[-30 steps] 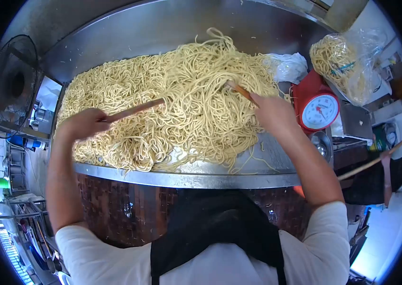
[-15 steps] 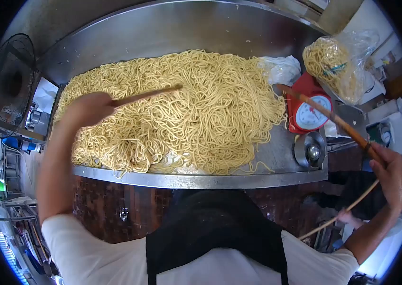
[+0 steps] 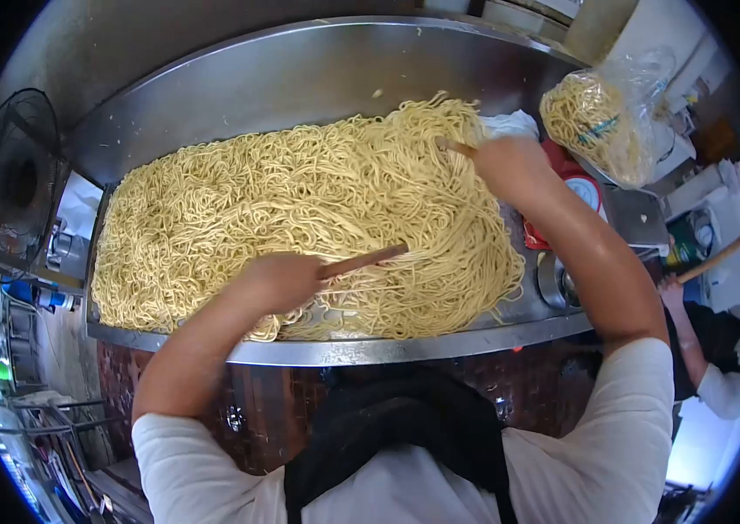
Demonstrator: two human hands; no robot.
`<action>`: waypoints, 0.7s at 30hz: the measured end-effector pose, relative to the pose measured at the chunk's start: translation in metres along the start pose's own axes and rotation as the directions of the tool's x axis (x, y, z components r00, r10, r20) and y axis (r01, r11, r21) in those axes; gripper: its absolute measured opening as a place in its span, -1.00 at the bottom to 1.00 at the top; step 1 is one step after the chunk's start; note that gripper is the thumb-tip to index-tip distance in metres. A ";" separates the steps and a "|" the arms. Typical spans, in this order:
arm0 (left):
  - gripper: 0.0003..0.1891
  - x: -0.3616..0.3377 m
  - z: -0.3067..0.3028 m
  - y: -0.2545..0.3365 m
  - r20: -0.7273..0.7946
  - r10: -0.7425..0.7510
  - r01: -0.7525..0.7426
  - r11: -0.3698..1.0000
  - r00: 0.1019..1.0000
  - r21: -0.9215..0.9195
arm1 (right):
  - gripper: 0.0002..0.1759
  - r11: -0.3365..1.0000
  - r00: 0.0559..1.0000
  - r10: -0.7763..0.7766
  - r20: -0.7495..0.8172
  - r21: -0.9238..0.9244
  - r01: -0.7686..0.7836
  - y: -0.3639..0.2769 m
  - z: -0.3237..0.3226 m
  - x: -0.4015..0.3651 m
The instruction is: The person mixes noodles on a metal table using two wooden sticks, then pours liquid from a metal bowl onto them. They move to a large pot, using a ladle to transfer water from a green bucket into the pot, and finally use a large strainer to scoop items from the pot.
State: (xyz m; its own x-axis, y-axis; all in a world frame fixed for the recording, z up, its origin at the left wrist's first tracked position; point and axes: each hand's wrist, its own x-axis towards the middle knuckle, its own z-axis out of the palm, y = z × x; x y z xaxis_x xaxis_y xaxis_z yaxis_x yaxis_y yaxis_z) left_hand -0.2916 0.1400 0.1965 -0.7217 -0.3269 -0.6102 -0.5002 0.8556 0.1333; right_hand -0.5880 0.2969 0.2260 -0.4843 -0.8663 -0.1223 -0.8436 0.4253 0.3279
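A wide heap of yellow noodles covers much of the metal tray. Near the front middle of the heap, my left hand is closed round a wooden stick whose tip points right over the noodles. My right hand is closed on another wooden stick at the heap's back right; its short visible end points left among raised strands. The noodles near both sticks look slightly blurred.
A red scale is partly behind my right forearm, with a metal bowl in front. Bagged noodles lie at the back right. A fan stands left. Another person holds a pole at the right.
My right hand has swung left from beyond the scale to over the noodles. My left hand has moved right and forward along the tray. Noodles at the right are lifted and spread.
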 end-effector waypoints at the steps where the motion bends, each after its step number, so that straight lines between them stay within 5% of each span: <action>1: -0.70 -0.016 -0.007 -0.034 0.019 0.021 -0.020 1.000 1.000 -0.015 | -0.79 0.999 1.000 0.015 -0.002 0.050 -0.015 0.011 0.001 -0.030; 3: -0.68 -0.056 -0.020 -0.109 -0.029 0.077 -0.082 0.975 0.997 -0.207 | -0.81 0.972 0.998 0.057 0.001 0.230 -0.056 0.051 -0.011 -0.100; 4: -0.68 -0.074 -0.027 -0.136 -0.101 0.102 -0.130 0.938 0.990 -0.320 | -0.64 0.938 0.994 0.045 0.098 0.340 -0.076 0.083 -0.017 -0.129; 5: -0.70 -0.089 -0.044 -0.136 -0.131 -0.080 0.019 0.911 0.988 -0.412 | -0.55 0.686 0.990 0.128 0.053 0.716 -0.127 0.104 -0.021 -0.161; 6: -0.72 -0.100 -0.060 -0.135 -0.139 -0.260 0.158 0.849 0.956 -0.504 | -0.43 0.731 0.967 0.255 -0.015 0.657 -0.183 0.102 -0.055 -0.189; 8: -0.66 -0.086 -0.093 -0.122 -0.222 -0.284 0.182 0.903 0.933 -0.390 | -0.41 0.721 0.942 0.315 0.118 0.615 -0.318 0.125 -0.090 -0.230; 11: -0.66 0.017 -0.110 -0.102 -0.346 0.048 -0.050 0.999 0.937 0.004 | -0.46 0.575 0.870 0.452 0.196 0.682 -0.452 0.140 -0.097 -0.259; 13: -0.72 0.073 -0.107 -0.019 -0.192 -0.141 0.174 0.970 0.971 0.169 | -0.47 0.628 0.877 0.467 0.118 0.654 -0.422 0.132 -0.098 -0.258; 14: -0.71 0.101 -0.088 0.010 -0.233 0.010 0.036 0.980 0.972 0.194 | -0.49 0.674 0.879 0.475 0.035 0.629 -0.389 0.127 -0.098 -0.253; 16: -0.68 0.114 -0.067 0.054 -0.167 0.089 -0.021 0.928 0.982 0.372 | -0.54 0.699 0.894 0.447 -0.008 0.628 -0.343 0.131 -0.088 -0.231; 18: -0.72 0.080 -0.067 0.054 -0.151 0.186 -0.139 0.951 0.971 0.278 | -0.60 0.585 0.898 0.272 0.345 0.682 -0.439 0.151 -0.066 -0.195; 20: -0.74 0.055 -0.053 0.045 -0.112 0.183 -0.148 0.953 0.977 0.262 | -0.68 0.681 0.862 0.185 0.471 0.571 -0.458 0.155 -0.002 -0.117; 21: -0.74 0.043 -0.046 0.043 -0.102 0.173 -0.147 0.963 0.980 0.225 | -0.72 0.778 0.911 0.074 0.406 0.548 -0.308 0.147 0.021 -0.070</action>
State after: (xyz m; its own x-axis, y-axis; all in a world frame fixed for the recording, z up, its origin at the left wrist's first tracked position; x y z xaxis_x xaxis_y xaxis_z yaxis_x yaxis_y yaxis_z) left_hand -0.3664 0.1437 0.2116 -0.8426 -0.2128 -0.4947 -0.2680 0.9625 0.0425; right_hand -0.6829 0.4257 0.2629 -0.5977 -0.6514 -0.4674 -0.6343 0.7407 -0.2212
